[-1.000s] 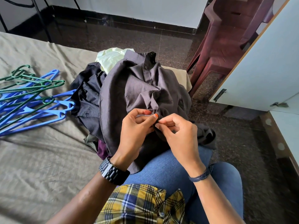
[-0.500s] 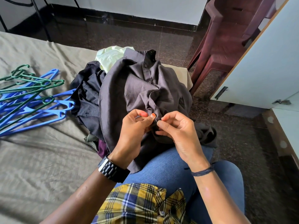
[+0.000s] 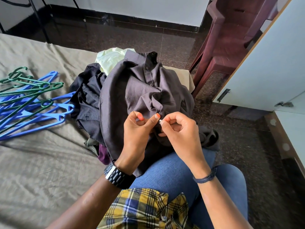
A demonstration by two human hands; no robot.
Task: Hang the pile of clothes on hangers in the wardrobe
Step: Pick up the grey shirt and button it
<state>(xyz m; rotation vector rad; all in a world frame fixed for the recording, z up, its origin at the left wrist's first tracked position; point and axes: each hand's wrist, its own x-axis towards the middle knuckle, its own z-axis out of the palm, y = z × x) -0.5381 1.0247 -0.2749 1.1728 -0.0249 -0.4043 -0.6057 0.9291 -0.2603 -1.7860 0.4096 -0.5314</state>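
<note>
I sit on a bed (image 3: 41,162) whose olive sheet fills the left of the frame. A white wardrobe door (image 3: 267,66) stands at the upper right, a maroon plastic chair (image 3: 227,47) beside it. The pile of clothes (image 3: 92,100) lies in the middle, at the edge of the bed, with a grey shirt (image 3: 140,90) on top, draped toward my knee. Blue and green hangers (image 3: 31,106) lie in a heap at the left, apart from the pile. My left hand (image 3: 137,134) and right hand (image 3: 181,133) meet at the shirt's front edge, fingers curled, pinching the cloth around a small button (image 3: 160,121). No writing or label is readable anywhere.
</note>
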